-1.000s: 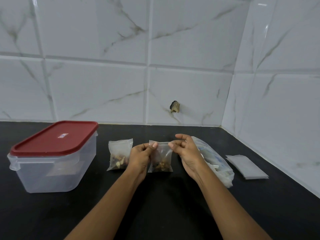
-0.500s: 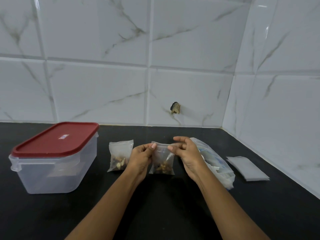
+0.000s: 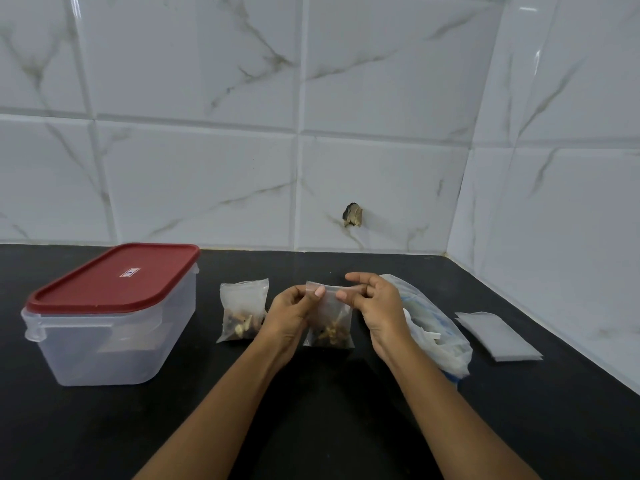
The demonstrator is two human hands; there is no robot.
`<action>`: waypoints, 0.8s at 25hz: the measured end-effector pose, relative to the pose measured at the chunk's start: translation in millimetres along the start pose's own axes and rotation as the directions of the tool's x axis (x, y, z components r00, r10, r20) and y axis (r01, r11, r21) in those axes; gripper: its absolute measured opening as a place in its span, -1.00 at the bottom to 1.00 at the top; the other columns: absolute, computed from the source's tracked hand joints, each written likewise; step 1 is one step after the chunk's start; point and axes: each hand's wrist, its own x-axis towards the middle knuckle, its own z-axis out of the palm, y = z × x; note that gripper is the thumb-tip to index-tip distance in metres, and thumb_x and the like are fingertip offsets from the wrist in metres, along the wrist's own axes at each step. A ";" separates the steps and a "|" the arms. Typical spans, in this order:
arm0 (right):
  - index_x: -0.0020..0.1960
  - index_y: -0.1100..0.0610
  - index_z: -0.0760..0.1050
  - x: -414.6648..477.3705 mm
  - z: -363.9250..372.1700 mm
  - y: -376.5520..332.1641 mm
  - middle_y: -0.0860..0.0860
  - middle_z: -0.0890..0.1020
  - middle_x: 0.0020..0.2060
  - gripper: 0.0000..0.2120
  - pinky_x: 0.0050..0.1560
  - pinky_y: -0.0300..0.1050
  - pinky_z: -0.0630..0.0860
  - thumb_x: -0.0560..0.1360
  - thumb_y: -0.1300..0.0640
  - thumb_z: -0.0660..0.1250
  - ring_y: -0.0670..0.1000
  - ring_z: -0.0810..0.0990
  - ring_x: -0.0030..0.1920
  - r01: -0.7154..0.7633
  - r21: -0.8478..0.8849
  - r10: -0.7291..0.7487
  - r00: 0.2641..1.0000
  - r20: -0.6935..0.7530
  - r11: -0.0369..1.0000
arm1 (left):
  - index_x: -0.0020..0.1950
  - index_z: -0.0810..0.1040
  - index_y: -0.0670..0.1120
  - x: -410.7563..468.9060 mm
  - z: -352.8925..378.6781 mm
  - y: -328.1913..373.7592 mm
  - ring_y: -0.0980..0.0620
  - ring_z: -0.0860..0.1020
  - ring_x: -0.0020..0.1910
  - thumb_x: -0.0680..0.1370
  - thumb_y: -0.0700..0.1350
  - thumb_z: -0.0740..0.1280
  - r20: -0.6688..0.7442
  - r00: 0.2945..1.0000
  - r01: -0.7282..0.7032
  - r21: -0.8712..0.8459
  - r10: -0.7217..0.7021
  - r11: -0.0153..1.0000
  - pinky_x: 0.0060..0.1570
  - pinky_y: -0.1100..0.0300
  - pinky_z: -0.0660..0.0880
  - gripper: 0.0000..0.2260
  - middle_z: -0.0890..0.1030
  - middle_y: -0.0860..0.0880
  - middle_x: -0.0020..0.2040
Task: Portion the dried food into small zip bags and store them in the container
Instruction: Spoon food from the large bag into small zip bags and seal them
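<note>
Both forearms reach forward over the black countertop (image 3: pixel 311 410) and meet near its middle. The left hand (image 3: pixel 289 315) has its fingers curled, thumb and forefinger pinching the top left part of a small zip bag (image 3: pixel 329 317) along its seal strip. The right hand (image 3: pixel 375 310) pinches the same strip at the top right with thumb and a curled finger, while its index finger sticks out straight toward the left above the bag. The bag stands upright between the two hands, its bottom edge at or just above the counter; it is clear plastic, mostly flat, with a small heap of brown and tan dried food (image 3: pixel 332 332) settled in the bottom. A second filled zip bag (image 3: pixel 242 310) lies just left of the left hand. Further left stands a translucent container (image 3: pixel 110 327) with its red lid (image 3: pixel 114 277) on. Behind the right hand lies a large clear bag (image 3: pixel 433 327), and a flat stack of empty zip bags (image 3: pixel 497 336) lies to its right.
</note>
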 end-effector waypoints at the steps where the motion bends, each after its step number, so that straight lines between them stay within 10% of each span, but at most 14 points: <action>1: 0.08 0.17 0.50 -0.3 -0.2 0.7 0.14 0.61 -0.18 -0.68 0.11 -0.07 0.53 0.37 0.35 0.44 0.07 0.60 -0.05 -0.007 0.001 0.007 1.000 0.001 1.000 | -0.10 0.54 -0.21 -0.1 0.1 -1.1 -0.06 0.56 -0.09 0.53 -0.22 0.30 -0.006 1.000 -0.009 0.046 0.010 0.999 -0.04 0.11 0.50 -0.93 0.61 -0.14 -0.15; 13: -0.14 0.06 0.46 8.7 -1.6 8.2 0.05 0.57 -0.30 -0.72 0.16 0.03 0.52 0.42 0.44 0.34 0.09 0.58 -0.08 -0.057 0.055 0.060 0.996 -0.065 0.997 | -0.12 0.56 -0.13 -1.9 2.2 1.5 -0.04 0.56 -0.08 0.52 -0.20 0.33 -0.103 0.995 0.009 0.106 0.002 0.994 -0.05 0.10 0.52 -0.96 0.61 -0.09 -0.16; 20: 0.13 0.17 0.41 3.0 6.6 19.4 0.00 0.54 -0.19 -0.70 0.19 0.04 0.50 0.45 0.36 0.35 0.06 0.54 0.00 -0.098 0.008 0.098 0.994 -0.056 0.995 | -0.06 0.61 -0.10 -8.1 -4.7 2.6 -0.06 0.61 -0.04 0.56 -0.09 0.29 -0.231 0.967 0.025 0.514 0.110 0.858 0.07 -0.02 0.55 -0.87 0.66 -0.07 -0.11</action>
